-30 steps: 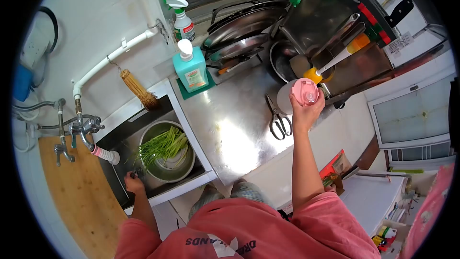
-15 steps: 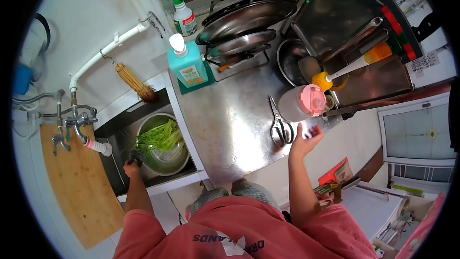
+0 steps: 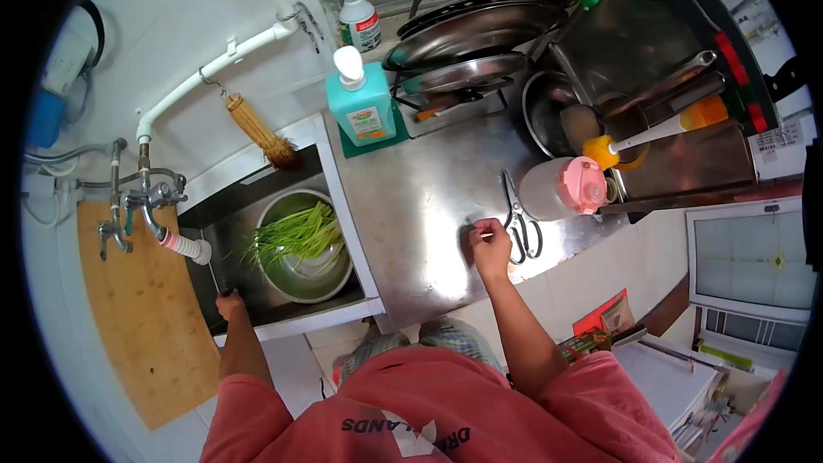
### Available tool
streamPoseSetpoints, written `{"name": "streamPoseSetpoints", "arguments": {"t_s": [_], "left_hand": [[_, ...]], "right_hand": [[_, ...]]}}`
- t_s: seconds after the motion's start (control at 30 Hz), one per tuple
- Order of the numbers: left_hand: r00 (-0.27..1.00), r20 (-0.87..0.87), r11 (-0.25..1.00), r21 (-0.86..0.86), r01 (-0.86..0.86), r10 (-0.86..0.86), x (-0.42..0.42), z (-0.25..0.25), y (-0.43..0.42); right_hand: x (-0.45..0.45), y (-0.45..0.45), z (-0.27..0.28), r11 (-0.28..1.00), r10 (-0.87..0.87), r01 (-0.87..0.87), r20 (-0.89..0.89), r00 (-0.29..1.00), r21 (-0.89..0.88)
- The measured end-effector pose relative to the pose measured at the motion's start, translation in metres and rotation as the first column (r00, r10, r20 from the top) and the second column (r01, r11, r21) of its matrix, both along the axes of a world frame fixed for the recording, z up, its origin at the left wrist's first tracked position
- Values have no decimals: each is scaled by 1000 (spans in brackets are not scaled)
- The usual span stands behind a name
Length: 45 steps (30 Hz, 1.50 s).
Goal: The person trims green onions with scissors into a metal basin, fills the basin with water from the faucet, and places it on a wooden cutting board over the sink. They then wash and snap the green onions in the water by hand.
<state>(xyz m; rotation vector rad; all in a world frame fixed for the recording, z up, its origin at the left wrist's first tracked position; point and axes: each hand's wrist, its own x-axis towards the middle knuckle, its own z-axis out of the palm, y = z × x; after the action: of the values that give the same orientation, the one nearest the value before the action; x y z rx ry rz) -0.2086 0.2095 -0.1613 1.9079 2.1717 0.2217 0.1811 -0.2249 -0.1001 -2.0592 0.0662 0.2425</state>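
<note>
My left hand [image 3: 230,305] reaches over the near left part of the sink [image 3: 202,300]. Its fingers are closed around something small and dark that I cannot make out. Right of it, a metal basin [image 3: 300,293] stands in the sink with a bunch of long green stalks [image 3: 300,233] lying across it. My right hand [image 3: 491,250] hovers above the steel counter [image 3: 403,240], fingers curled together, with nothing visible in them. Close on its right lie black-handled scissors [image 3: 519,227], apart from the hand. A pink-lidded bottle [image 3: 557,189] lies just beyond them.
Teal soap bottle [image 3: 363,107], spray bottle [image 3: 358,21] and racked pan lids [image 3: 480,34] line the counter's back. A hand brush [image 3: 257,130] hangs from the white pipe. Left are a faucet [image 3: 159,197] and wooden board [image 3: 133,317]. A dark pan [image 3: 549,111] sits back right.
My right hand has moved left from beside the bottle to the left side of the scissors, its fingers curling in. My left hand has drawn away from the basin and stalks. The view has shifted slightly.
</note>
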Motion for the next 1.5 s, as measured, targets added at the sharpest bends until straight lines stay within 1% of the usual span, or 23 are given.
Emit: {"name": "streamPoseSetpoints", "arguments": {"t_s": [0.03,0.1,0.17,0.2,0.27,0.3,0.33,0.37,0.4,0.43,0.47,0.5,0.57,0.6,0.67,0.7,0.77,0.9,1.0,1.1,1.23,1.43,1.5], "left_hand": [[999,-39,999,-16,-28,27,-9,-5,3],[995,-77,997,-32,-67,64,-17,-5,3],[988,-155,998,-56,18,-26,-19,-6,7],[988,-154,998,-59,11,-20,-20,-13,14],[1000,-2,1000,-8,8,-8,-18,-30,29],[1000,-4,1000,-12,3,-4,-12,-32,29],[956,289,999,27,40,-46,-5,-36,27],[826,555,995,78,62,-95,5,-39,21],[826,556,995,77,60,-93,19,-35,8],[712,685,988,87,128,-153,39,-17,-15],[575,793,975,108,194,-203,59,3,-40],[587,800,982,15,189,-126,78,23,-65],[539,838,961,-77,265,-82,106,38,-102],[561,827,949,-142,281,-42,110,26,-112],[525,851,934,-207,292,25,144,40,-143],[473,876,906,-268,328,88,168,61,-159],[404,905,840,-322,437,137,193,66,-176],[388,918,821,-283,496,82,227,65,-197],[365,928,774,-284,565,74,240,78,-206],[384,917,767,-324,554,109,249,89,-212],[373,924,712,-318,626,84,251,87,-213],[385,922,690,-302,658,36,259,89,-213],[414,910,654,-334,679,34,265,89,-212]], "right_hand": [[-2,4,-2,999,50,-50,-8,999,-9],[-6,12,0,999,28,-29,-53,998,-16],[-10,16,-5,996,79,-82,-78,994,-42],[-12,19,-8,995,90,-92,-92,992,-28],[-14,28,-12,993,117,-119,-105,988,-13],[-16,33,-16,990,137,-138,-119,983,6],[-16,38,-25,988,149,-145,-82,985,52],[-14,47,-18,988,153,-149,-83,985,49],[-9,58,-3,981,110,-79,-175,978,179],[-1,68,4,955,79,5,-269,960,298],[11,77,-1,915,39,76,-275,961,396],[27,85,-7,897,-5,118,-258,966,427],[66,103,-9,879,-73,164,-215,974,447],[86,112,-8,861,-113,198,-203,973,469],[122,134,-3,870,-196,255,-178,964,422],[137,143,-4,869,-195,256,-183,964,424],[162,160,-8,863,-302,356,-199,932,358],[182,166,-11,891,-243,335,-301,922,305],[168,160,9,922,-239,262,-113,964,285],[146,148,11,920,-175,205,-117,978,333],[128,137,17,886,-190,240,-161,969,397],[119,124,33,918,-160,238,-251,955,318],[119,127,39,948,-177,229,-232,956,219]]}}
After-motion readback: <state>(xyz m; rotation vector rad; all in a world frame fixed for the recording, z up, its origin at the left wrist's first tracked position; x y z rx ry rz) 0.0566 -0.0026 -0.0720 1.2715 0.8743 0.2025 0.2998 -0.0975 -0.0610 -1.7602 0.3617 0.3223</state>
